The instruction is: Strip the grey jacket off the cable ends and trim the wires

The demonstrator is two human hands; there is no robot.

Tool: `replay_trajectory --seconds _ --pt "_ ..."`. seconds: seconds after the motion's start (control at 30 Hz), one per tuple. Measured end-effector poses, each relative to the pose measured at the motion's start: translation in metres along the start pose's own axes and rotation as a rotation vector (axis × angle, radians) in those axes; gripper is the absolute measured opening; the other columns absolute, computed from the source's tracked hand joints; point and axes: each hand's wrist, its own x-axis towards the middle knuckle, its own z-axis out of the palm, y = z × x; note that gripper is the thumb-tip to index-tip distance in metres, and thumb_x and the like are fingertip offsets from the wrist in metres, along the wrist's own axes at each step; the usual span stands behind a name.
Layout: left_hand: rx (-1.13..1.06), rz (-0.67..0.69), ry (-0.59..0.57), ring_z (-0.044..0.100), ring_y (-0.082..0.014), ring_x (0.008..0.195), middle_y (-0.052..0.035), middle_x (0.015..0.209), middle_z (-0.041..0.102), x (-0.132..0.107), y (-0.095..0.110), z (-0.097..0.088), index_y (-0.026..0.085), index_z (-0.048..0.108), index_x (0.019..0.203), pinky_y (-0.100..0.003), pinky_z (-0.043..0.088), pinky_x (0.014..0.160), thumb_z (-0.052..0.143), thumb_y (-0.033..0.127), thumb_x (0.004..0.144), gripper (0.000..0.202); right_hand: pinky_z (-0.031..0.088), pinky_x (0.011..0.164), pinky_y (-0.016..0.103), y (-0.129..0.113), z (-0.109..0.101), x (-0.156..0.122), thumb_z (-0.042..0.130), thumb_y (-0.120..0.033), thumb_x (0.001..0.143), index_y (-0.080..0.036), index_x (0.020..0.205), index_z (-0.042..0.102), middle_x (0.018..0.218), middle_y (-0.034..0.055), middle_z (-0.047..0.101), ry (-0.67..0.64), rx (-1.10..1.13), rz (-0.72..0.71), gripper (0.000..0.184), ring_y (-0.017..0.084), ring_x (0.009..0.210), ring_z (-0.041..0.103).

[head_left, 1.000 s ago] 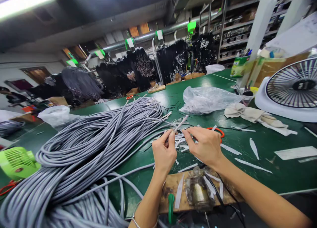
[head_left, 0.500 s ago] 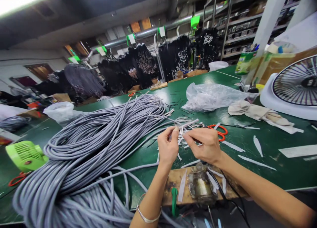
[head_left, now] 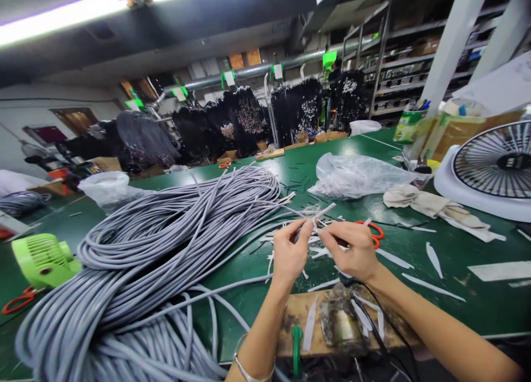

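My left hand (head_left: 291,249) is closed in a pinch on the end of a grey cable (head_left: 244,280), whose length trails left from behind the hand. Close beside it, my right hand (head_left: 352,248) pinches at the pale cable end (head_left: 316,220) between the two hands; the fine strands there are too small to make out. A large coil of grey cable (head_left: 178,227) lies to the left. White paper-like strips and scraps (head_left: 321,253) are strewn under and around the hands. Red-handled scissors (head_left: 376,235) lie just beyond my right hand.
A wooden board with a metal device (head_left: 342,322) and a green handle (head_left: 296,349) sits at the near edge. Clear plastic bag (head_left: 352,174), gloves (head_left: 440,207) and a white fan (head_left: 498,166) stand right. A small green fan (head_left: 43,260) is left, on the green table (head_left: 415,321).
The view has tilted upward slightly, so the scene sits lower. Both hands stay together at the cable end, with a slight shift of the fingers.
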Motion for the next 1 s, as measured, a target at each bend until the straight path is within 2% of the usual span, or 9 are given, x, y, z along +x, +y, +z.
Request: replay_trajectory --seconds 0.13,0.3,0.33,0.43,0.5,0.67,0.77,0.9,1.0 --pt "-0.289 -0.112 0.028 0.025 -0.0025 0.036 0.0079 0.043 0.032 0.005 0.004 0.0 0.012 0.056 0.064 -0.018 0.019 0.036 0.06 0.04 0.072 0.029 0.035 0.051 0.023 -0.013 -0.001 -0.006 0.054 -0.015 0.076 -0.018 0.063 0.059 0.055 -0.0004 0.061 0.022 -0.015 -0.204 0.014 0.009 0.049 0.051" --pt "-0.495 -0.205 0.439 0.015 -0.0008 0.034 0.0119 0.042 0.022 0.025 0.009 -0.02 0.014 0.052 0.066 -0.015 0.01 0.033 0.069 0.041 0.061 0.033 0.023 0.042 0.026 -0.045 0.01 -0.015 0.032 -0.025 0.086 -0.02 0.049 0.046 0.04 -0.0052 0.038 -0.04 0.273 -0.575 0.04 0.009 0.037 0.033" --pt "-0.474 -0.156 0.454 0.016 -0.001 0.034 0.0114 0.043 0.023 0.026 0.008 -0.02 0.014 0.055 0.072 -0.014 0.011 0.033 0.067 0.043 0.064 0.033 0.024 0.043 0.025 -0.043 0.012 -0.014 0.037 -0.026 0.085 -0.02 0.051 0.047 0.041 -0.0054 0.038 0.0 0.282 -0.431 0.035 0.008 0.038 0.033" --pt "-0.377 -0.169 0.21 0.021 -0.001 0.035 0.0093 0.045 0.029 0.018 0.002 -0.006 0.012 0.058 0.077 -0.014 0.015 0.034 0.059 0.047 0.071 0.036 0.02 0.04 0.022 -0.022 0.013 -0.007 0.061 -0.033 0.073 -0.018 0.072 0.054 0.044 -0.0088 0.031 0.106 0.164 0.352 0.017 0.006 0.039 0.027" --pt "-0.338 -0.175 0.108 0.024 -0.0008 0.036 0.0084 0.046 0.032 0.01 -0.002 0.005 0.012 0.056 0.073 -0.013 0.017 0.035 0.058 0.048 0.073 0.035 0.017 0.039 0.021 -0.006 0.011 -0.001 0.065 -0.038 0.068 -0.017 0.089 0.057 0.043 -0.0103 0.028 0.032 0.245 0.568 0.031 0.006 0.039 0.023" --pt "-0.359 -0.283 -0.106 0.025 0.0007 0.038 0.0039 0.054 0.043 0.001 -0.004 0.005 0.01 0.06 0.069 -0.014 0.016 0.037 0.058 0.046 0.073 0.036 0.026 0.045 0.021 0.015 0.008 0.004 0.055 -0.039 0.076 -0.014 0.068 0.062 0.054 -0.0022 0.047 -0.035 0.381 0.597 0.027 0.008 0.048 0.035" --pt "-0.279 -0.216 -0.189 0.032 -0.001 0.043 0.0017 0.058 0.047 0.001 0.0 -0.004 0.01 0.067 0.079 -0.015 0.023 0.04 0.062 0.034 0.073 0.026 0.025 0.045 0.021 0.025 0.003 0.006 0.049 -0.042 0.079 -0.014 0.063 0.059 0.052 -0.0022 0.046 0.003 0.29 0.646 0.034 0.008 0.046 0.036" --pt "0.062 0.181 0.002 0.05 -0.0082 0.06 -0.0015 0.067 0.058 -0.001 0.005 -0.013 0.016 0.071 0.085 -0.02 0.038 0.054 0.064 0.021 0.072 0.016 0.022 0.045 0.022 0.027 -0.009 0.008 0.048 -0.045 0.079 -0.017 0.086 0.06 0.047 -0.0042 0.048 -0.028 -0.12 0.641 0.031 0.011 0.043 0.041" --pt "0.338 0.45 0.168 0.055 -0.0104 0.068 -0.0014 0.075 0.063 -0.004 0.008 -0.015 0.021 0.07 0.088 -0.022 0.043 0.061 0.064 0.012 0.071 0.02 0.024 0.049 0.024 0.014 -0.012 0.005 0.043 -0.037 0.085 -0.021 0.081 0.062 0.061 -0.0004 0.062 -0.167 -0.311 0.424 0.025 0.013 0.053 0.051"
